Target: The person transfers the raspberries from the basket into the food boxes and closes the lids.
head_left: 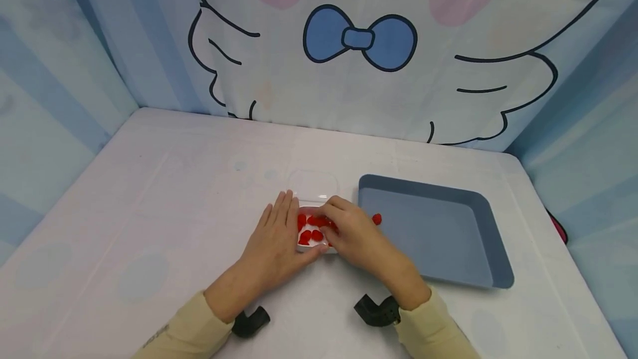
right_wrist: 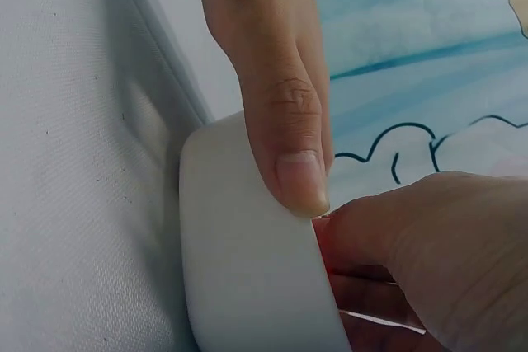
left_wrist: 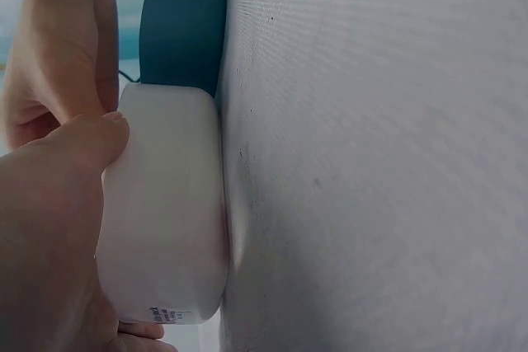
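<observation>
bright, even head view; dimmer wrist views, soft shadows

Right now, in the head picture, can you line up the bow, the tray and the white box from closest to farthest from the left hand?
From the left hand:
1. White box: touching the hand, on its right.
2. Tray: farther right, past the box.
3. Bow: farthest, up on the back curtain.

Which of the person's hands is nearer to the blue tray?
Right. The right hand is over the white box, beside the blue tray; the left hand is at the box's side away from the tray.
</observation>
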The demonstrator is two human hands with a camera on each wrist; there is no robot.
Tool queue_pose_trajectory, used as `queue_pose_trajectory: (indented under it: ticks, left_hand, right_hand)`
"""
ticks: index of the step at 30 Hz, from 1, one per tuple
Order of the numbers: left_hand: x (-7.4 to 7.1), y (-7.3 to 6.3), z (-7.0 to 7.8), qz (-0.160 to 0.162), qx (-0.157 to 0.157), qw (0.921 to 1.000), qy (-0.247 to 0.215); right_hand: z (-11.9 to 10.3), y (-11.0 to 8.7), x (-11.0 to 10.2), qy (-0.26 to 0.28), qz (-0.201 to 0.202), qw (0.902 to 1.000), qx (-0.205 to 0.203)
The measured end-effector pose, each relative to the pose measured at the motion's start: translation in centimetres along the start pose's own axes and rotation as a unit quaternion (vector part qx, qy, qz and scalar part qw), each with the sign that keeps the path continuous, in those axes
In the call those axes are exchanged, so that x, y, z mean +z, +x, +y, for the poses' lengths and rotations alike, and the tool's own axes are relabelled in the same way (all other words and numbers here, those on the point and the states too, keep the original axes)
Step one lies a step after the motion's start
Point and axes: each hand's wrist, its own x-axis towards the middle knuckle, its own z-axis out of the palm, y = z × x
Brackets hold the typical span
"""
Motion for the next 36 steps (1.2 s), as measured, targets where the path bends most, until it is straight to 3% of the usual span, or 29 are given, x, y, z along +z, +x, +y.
queue_pose_trajectory:
  ticks: [7,21,36]
  left_hand:
    - [0.1,0.0,0.0,0.003,0.006,1.0000,0.000]
    - [0.1,-0.1,0.1,-0.003,-0.006,0.9999,0.009]
    - [0.1,0.1,0.3,-0.003,-0.011,0.9999,0.010]
  right_hand:
    - [0.2,0.0,0.2,0.018,0.006,0.9997,-0.014]
    - [1.0,0.0,-0.8,0.007,0.076,0.9967,-0.027]
    - [2.0,-0.4,-2.6,0.013,0.083,0.9964,0.012]
